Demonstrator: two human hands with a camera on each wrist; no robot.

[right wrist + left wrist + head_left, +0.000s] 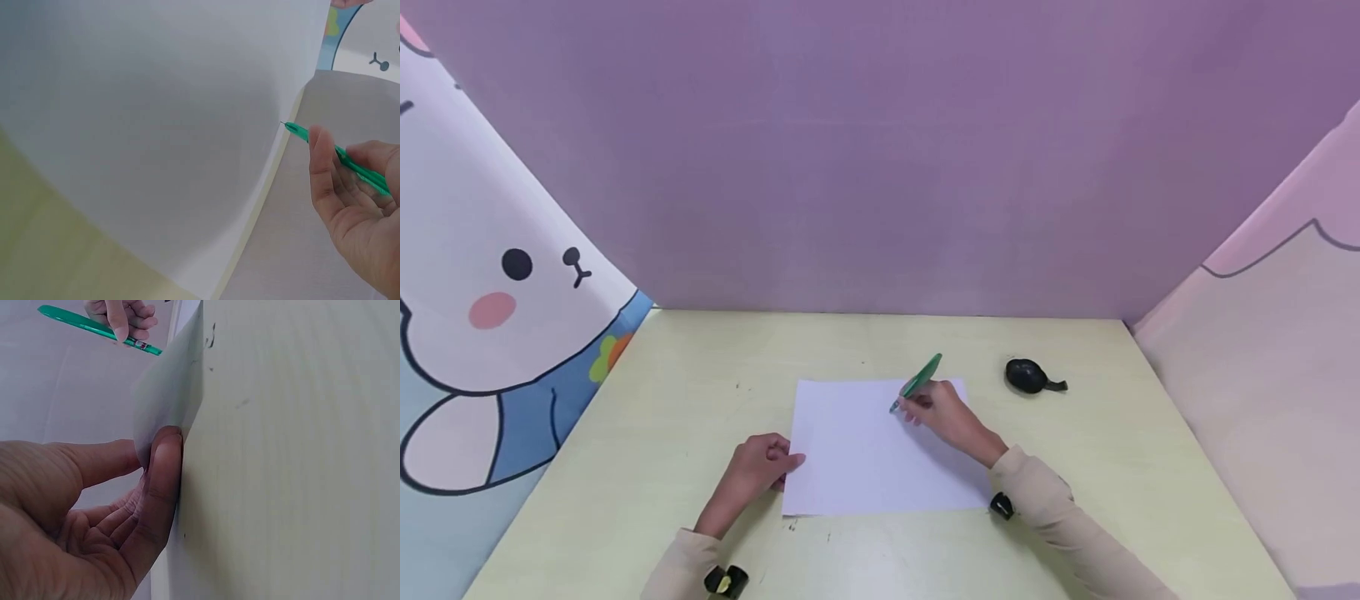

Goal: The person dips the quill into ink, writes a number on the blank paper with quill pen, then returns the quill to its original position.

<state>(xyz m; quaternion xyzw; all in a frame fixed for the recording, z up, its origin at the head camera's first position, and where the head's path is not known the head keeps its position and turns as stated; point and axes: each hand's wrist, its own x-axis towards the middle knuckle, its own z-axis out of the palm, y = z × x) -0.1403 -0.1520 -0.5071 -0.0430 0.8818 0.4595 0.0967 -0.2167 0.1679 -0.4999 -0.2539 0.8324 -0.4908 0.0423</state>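
A white sheet of paper [850, 450] lies on the table in the head view. My left hand [760, 465] pinches its left edge, thumb on top and fingers beneath. In the left wrist view the paper [169, 387] bends up between that thumb and index finger. My right hand [951, 417] holds a slim green pen [922, 375] over the upper right part of the sheet, tilted with its tip down and to the left. The right wrist view shows the pen [297, 130] between thumb and fingers, its thin point out in front near the paper's edge.
At the right of the pale table [715, 350] lies a black rounded object [1026, 376] with a short tail. A purple panel [880, 167] rises behind the table, and printed panels flank it. Small dark marks [792, 525] dot the tabletop near the sheet's lower left corner.
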